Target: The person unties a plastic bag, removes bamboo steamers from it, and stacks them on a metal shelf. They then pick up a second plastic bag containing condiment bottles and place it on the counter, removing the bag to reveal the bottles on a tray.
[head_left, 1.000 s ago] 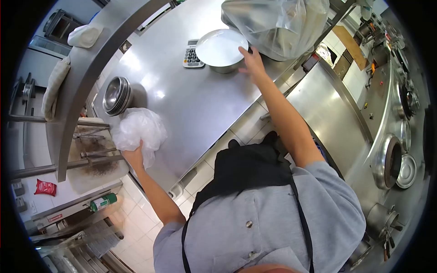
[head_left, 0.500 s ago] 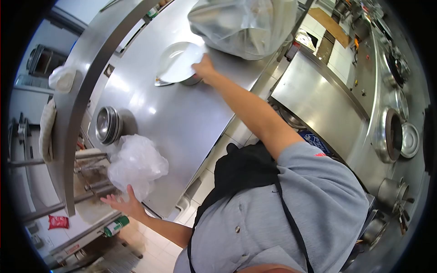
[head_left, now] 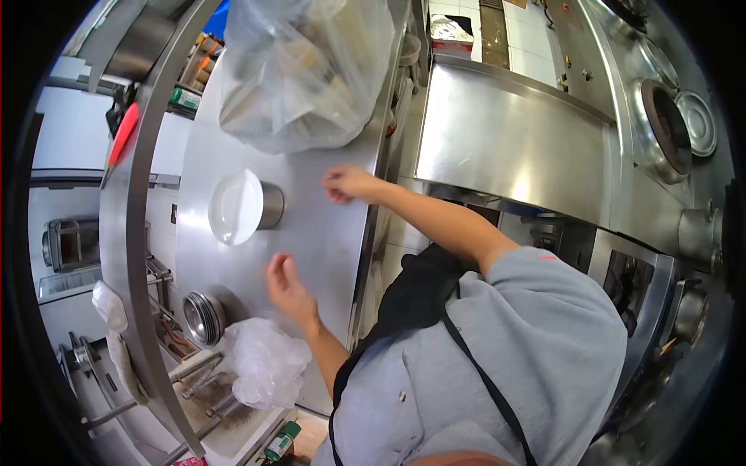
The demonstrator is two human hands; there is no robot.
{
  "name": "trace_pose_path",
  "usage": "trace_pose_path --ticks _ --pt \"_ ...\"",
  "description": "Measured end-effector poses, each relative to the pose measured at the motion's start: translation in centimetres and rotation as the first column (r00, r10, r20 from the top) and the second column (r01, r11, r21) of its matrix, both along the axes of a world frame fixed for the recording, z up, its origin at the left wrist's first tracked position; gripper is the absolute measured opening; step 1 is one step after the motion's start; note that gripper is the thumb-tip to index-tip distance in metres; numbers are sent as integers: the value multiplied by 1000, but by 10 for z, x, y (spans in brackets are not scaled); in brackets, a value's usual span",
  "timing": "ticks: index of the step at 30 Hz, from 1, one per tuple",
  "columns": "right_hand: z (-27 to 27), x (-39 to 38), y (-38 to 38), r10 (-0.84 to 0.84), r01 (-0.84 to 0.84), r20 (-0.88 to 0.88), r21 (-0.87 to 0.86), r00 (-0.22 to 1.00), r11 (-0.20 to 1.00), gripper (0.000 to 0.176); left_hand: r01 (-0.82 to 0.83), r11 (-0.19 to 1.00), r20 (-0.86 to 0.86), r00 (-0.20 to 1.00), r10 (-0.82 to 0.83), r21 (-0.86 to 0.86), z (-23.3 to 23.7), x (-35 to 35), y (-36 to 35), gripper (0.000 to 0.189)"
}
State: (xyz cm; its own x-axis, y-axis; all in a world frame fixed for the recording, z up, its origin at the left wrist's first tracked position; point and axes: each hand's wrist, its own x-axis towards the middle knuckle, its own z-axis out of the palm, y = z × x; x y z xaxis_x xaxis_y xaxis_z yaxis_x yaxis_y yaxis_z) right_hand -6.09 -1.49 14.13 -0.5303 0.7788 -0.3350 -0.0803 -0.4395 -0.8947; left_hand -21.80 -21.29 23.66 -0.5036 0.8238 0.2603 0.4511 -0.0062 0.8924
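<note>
A white plate [head_left: 235,208] rests over the mouth of a steel pot [head_left: 273,206] on the steel table [head_left: 318,245]. To the right of the pot, apart from it, is my right hand [head_left: 348,185], its fingers curled in with nothing visible in them. My left hand [head_left: 289,291] is held over the table below the pot, thumb and fingers apart, holding nothing. Down and left of that hand lies a crumpled clear plastic bag [head_left: 266,363]. A nested stack of steel bowls [head_left: 203,318] stands beside the bag.
A large filled translucent bag [head_left: 307,78] takes up the table's far end. Along the left runs a raised steel shelf [head_left: 124,225] with a red-handled knife [head_left: 124,136]. A steel counter [head_left: 513,132] and a cooking range with pots stand to the right, across a narrow aisle.
My right hand has let go of the white plate and drawn back from it. My left hand has moved up from beside the plastic bag. The view has shifted.
</note>
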Motion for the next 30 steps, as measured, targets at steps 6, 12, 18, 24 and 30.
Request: trace_pose_path --ticks 6,12,18,24,30 --pt "-9 111 81 -502 494 -98 -94 859 864 11 222 966 922 386 36 -130 -94 59 162 33" --pt "10 134 132 -302 252 -282 -199 911 947 10 12 995 991 -90 -102 103 -112 94 223 32" --pt "-3 123 128 -323 261 -304 -228 896 938 11 -97 981 986 22 -164 165 -118 96 225 32" --pt "3 112 120 -497 473 -310 -156 810 867 12 -87 996 947 317 49 -23 -110 80 214 28" --pt "14 104 115 -563 555 -272 -112 781 824 12 2 1000 893 451 9 -11 -105 74 211 27"
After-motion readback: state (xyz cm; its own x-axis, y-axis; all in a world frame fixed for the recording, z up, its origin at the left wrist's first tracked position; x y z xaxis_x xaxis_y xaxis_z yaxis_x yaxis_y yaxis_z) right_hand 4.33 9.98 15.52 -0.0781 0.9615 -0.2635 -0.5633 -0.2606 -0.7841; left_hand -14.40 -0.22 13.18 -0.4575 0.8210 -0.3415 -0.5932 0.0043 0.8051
